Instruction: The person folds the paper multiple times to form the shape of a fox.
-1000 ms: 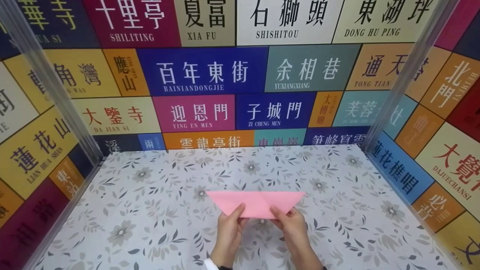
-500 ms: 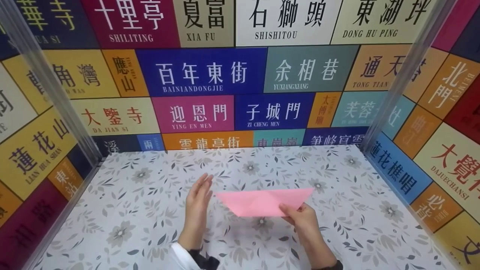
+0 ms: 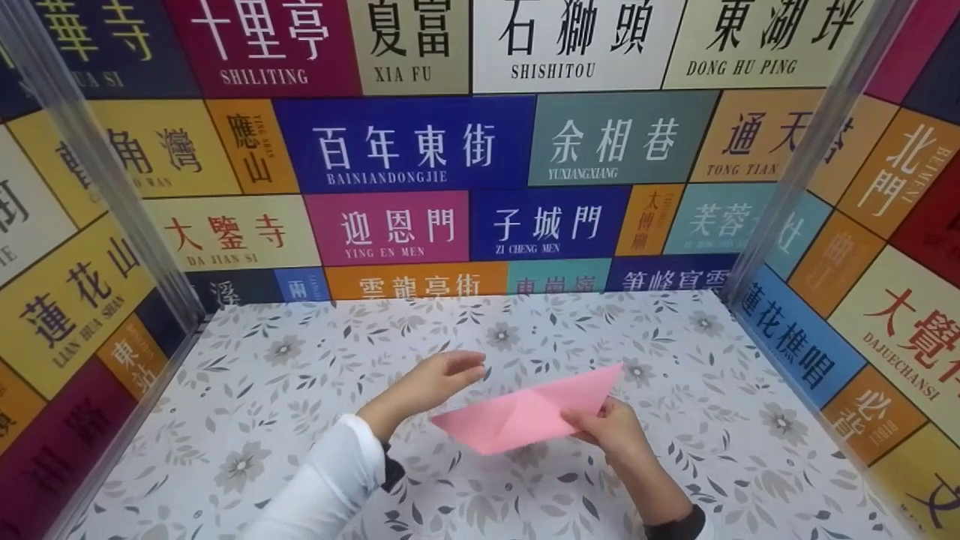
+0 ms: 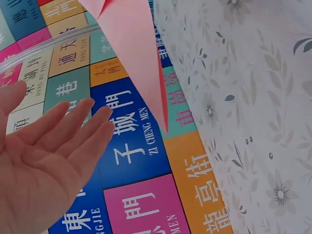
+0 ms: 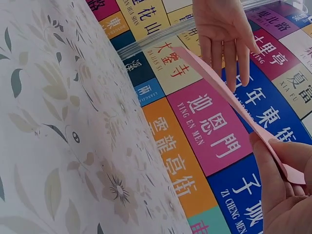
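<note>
A folded pink paper (image 3: 529, 412), shaped like a long trapezoid, is held tilted above the table, its right end higher in the head view. My right hand (image 3: 611, 431) pinches it near its right end, thumb on the near face. In the right wrist view the paper (image 5: 219, 85) appears nearly edge-on between thumb and fingers of the right hand (image 5: 280, 175). Apart from the paper, beyond its left part, my left hand (image 3: 442, 375) holds nothing. The left wrist view shows that hand (image 4: 53, 156) with its fingers extended and palm visible, the paper (image 4: 134, 48) beside it.
A white table (image 3: 300, 375) with a grey leaf and flower print lies below. Walls covered in coloured sign panels (image 3: 405, 142) enclose the back and both sides. Clear strips (image 3: 787, 150) run down the corners.
My left hand lets go of the paper, moves left, then swings back toward the paper's far side. The right hand keeps its pinch, and the paper shifts right and tilts, left end down.
</note>
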{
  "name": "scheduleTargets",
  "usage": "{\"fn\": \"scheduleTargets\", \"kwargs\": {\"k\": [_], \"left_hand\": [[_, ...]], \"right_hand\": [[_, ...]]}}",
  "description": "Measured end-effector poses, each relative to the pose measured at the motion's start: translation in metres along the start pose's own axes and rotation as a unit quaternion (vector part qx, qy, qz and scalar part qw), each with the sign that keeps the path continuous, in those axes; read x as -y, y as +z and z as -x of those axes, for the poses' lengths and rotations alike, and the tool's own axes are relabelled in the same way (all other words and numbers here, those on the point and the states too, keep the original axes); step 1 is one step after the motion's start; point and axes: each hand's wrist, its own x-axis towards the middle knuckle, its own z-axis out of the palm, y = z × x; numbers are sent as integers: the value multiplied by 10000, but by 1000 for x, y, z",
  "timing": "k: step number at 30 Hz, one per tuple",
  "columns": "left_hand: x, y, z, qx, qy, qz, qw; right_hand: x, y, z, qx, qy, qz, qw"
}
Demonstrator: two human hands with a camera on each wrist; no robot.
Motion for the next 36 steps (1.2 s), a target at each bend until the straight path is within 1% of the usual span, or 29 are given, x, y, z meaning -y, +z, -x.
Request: {"fn": "scheduleTargets", "kwargs": {"k": [3,5,7,10,13,18,22,26,29,31,33,36], "left_hand": [[0,6,-7,624,-314,-2,9976],[2,11,-9,901,-504,90,9946],[3,15,-10,1138,-573,144,9917],[3,19,-11,1404,-544,222,9884],[1,21,-11,1592,-486,368,9854],[0,29,-10,1814,-484,486,9810],[0,35,-8,1759,-479,390,9825],[2,39,-7,1462,-570,182,9874],[3,43,-8,1271,-719,197,9891],[4,45,-8,1188,-803,295,9892],[5,46,-9,1148,-855,389,9889],[5,45,-10,1096,-839,476,9893]], "right_hand": [[2,-2,0,222,-20,204,9995],[4,-3,0,360,-20,296,9989],[4,-3,1,502,-51,343,9981],[5,-4,2,712,-126,337,9968],[5,-4,2,916,-223,301,9951],[5,-2,2,979,-329,336,9941],[6,1,2,919,-333,375,9945],[6,4,1,916,-400,354,9944],[6,5,0,901,-430,330,9945],[6,5,0,880,-427,305,9947],[6,5,0,849,-371,296,9953],[7,6,1,785,-305,312,9960]]}}
